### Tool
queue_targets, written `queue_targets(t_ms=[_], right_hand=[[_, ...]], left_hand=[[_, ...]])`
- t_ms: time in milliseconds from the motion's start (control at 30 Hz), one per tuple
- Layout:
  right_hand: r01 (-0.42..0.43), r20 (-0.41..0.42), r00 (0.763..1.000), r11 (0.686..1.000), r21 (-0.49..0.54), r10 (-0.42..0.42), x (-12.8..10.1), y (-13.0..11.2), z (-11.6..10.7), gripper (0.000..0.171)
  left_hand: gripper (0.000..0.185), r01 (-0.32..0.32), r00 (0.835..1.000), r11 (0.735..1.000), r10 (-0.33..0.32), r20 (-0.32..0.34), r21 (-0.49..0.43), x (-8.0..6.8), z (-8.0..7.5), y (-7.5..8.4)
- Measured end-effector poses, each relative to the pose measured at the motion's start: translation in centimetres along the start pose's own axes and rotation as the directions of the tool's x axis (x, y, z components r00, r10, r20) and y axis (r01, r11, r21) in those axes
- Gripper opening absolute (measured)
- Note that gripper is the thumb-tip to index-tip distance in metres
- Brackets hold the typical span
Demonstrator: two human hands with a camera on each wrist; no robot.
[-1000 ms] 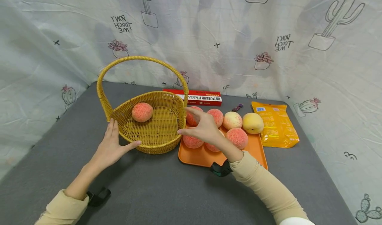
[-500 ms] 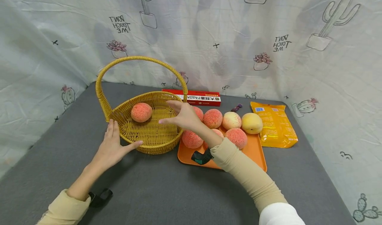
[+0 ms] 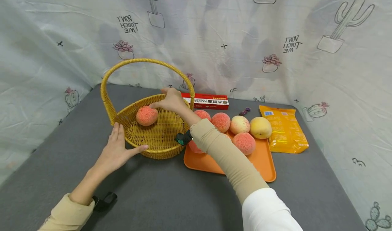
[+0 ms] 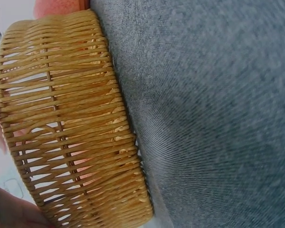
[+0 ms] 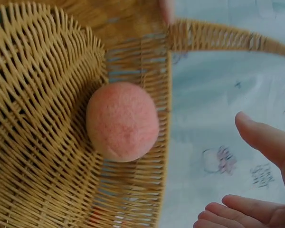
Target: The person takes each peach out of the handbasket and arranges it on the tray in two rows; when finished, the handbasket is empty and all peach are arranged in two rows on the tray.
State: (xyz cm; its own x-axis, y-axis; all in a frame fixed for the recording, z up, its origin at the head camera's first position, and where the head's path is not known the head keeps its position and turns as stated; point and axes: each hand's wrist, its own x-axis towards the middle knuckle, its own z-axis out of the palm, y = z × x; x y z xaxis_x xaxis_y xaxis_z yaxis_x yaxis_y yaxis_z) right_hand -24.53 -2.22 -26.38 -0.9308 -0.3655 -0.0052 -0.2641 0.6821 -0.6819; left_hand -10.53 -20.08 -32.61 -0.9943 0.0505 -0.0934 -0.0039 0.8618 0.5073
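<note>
A yellow wicker basket (image 3: 159, 152) with a tall arched handle stands at the left of the table. Inside it, against the back left wall, lies one pink peach (image 3: 147, 116). My left hand (image 3: 114, 152) rests on the basket's front left rim, fingers and thumb spread. Over the basket reaches my right hand (image 3: 171, 101), under the handle and just right of the peach, its thumb near the fruit. In the right wrist view that hand's fingers are spread apart with nothing between them, and a gap separates them from the peach (image 5: 122, 121).
An orange tray (image 3: 205, 163) right of the basket bears several pink and yellow peaches (image 3: 244, 143). Behind it lie a red pasta box (image 3: 211, 101) and a small purple wrapped candy (image 3: 244, 111). An orange-yellow packet (image 3: 283, 130) sits at the right. A patterned curtain hangs behind.
My right hand has moved left from the basket's right rim, across the basket's inside, to beside the peach. My left hand stays on the rim.
</note>
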Motion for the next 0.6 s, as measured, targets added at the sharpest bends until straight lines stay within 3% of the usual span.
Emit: queue_targets(t_ms=[133,300,433,600], right_hand=[[-0.069,-0.039,0.997,0.996,0.052,0.071,1.5,0.2,1.3,0.078],[-0.087,-0.039,0.995,0.992,0.087,0.091,2.4,0.9,3.3,0.074],[-0.097,-0.002,0.995,0.991,0.095,0.098,2.7,1.1,4.5,0.074],[-0.072,0.093,0.993,0.997,0.006,0.071,3.0,0.9,5.7,0.076]], left_hand=[[0.114,0.006,1.0,1.0,-0.006,0.008,0.004,0.1,0.0,0.0],[0.116,0.01,1.0,1.0,-0.01,0.009,0.005,0.1,0.0,0.2],[0.116,0.009,1.0,1.0,-0.009,0.005,0.011,0.1,0.0,0.2],[0.115,0.008,1.0,1.0,-0.008,-0.006,0.015,0.1,-0.1,0.1]])
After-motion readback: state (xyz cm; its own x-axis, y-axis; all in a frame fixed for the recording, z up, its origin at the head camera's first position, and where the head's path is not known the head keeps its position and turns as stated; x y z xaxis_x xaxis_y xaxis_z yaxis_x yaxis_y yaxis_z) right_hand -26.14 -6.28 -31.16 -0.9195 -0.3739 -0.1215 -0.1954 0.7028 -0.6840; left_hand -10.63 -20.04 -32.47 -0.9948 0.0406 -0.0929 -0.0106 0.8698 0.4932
